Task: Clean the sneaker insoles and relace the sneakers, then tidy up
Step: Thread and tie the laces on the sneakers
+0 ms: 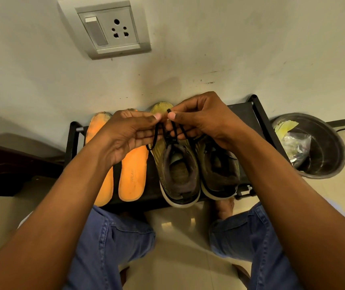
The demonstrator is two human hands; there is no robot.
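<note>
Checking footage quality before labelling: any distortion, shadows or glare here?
Head view: wide-angle bending bows the wall socket and forearms; warm, dim light; soft hand shadows on the wall above the hands; small glare patches on the floor tiles; the black lace stays sharp.

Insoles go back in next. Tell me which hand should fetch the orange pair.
Left, probably. The left hand hangs right above the orange insoles; the right hand is over the sneakers. Both hands pinch the black lace, so the left must first release its grip.
</note>
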